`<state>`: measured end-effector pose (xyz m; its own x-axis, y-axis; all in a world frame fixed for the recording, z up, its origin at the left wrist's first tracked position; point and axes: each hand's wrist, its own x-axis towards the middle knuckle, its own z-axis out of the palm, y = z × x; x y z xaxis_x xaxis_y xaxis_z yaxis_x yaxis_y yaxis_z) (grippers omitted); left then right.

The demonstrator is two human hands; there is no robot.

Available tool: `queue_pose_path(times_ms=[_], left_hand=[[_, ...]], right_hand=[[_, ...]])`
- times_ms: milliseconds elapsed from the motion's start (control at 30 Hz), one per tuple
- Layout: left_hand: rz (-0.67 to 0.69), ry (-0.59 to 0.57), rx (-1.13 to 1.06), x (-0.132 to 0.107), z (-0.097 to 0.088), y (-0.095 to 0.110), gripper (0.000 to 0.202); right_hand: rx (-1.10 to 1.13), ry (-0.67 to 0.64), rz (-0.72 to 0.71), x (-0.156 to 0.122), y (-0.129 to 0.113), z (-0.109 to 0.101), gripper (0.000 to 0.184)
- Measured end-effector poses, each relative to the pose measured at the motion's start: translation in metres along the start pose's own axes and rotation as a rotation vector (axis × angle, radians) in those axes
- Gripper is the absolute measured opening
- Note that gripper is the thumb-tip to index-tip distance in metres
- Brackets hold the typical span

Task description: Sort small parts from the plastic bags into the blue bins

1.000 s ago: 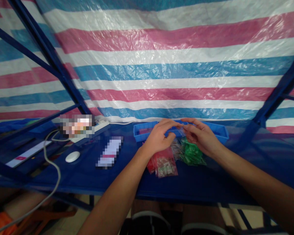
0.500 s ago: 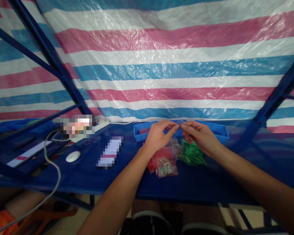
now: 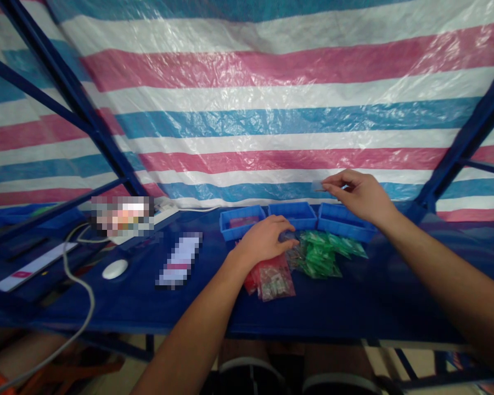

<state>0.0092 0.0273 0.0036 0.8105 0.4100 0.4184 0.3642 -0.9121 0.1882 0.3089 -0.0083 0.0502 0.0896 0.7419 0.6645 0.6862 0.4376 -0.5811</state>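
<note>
My right hand (image 3: 360, 195) is raised above the right blue tray (image 3: 343, 224) and pinches a small clear bag (image 3: 319, 186) between thumb and fingers. My left hand (image 3: 265, 238) rests palm down on the pile of small bags, fingers curled over clear ones (image 3: 294, 253) between the red bags (image 3: 274, 277) and the green bags (image 3: 325, 252). Whether it grips any is hidden. Three blue trays stand in a row behind the pile: left (image 3: 241, 220), middle (image 3: 292, 214) and right.
The blue table (image 3: 374, 296) carries a white mouse (image 3: 115, 268) with its cable (image 3: 80, 285), a blurred flat object (image 3: 179, 259) and a power strip (image 3: 164, 211). A striped tarp (image 3: 271, 109) hangs behind. Blue frame bars (image 3: 82, 104) slant at left and right.
My hands have parted. The right hand rose to the right with the clear bag, over the right tray. The left hand dropped onto the bag pile. The view shifted slightly.
</note>
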Motion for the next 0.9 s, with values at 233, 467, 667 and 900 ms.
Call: queue_pose_path(times_ms=[233, 467, 667, 900], left_hand=[[-0.021, -0.057, -0.002, 0.001, 0.0, -0.003, 0.024], [-0.051, 0.039, 0.067, 0.004, -0.005, -0.001, 0.023], [-0.193, 0.142, 0.24, 0.003, -0.004, -0.02, 0.023], [-0.179, 0.246, 0.268, 0.005, -0.008, -0.014, 0.013]], right_hand=[[-0.063, 0.101, -0.117, -0.019, 0.027, 0.019, 0.024], [-0.16, -0.049, -0.271, -0.038, 0.039, 0.045, 0.024], [-0.149, 0.002, -0.262, -0.041, 0.038, 0.049, 0.019], [-0.12, 0.192, -0.228, -0.042, 0.025, 0.039, 0.02]])
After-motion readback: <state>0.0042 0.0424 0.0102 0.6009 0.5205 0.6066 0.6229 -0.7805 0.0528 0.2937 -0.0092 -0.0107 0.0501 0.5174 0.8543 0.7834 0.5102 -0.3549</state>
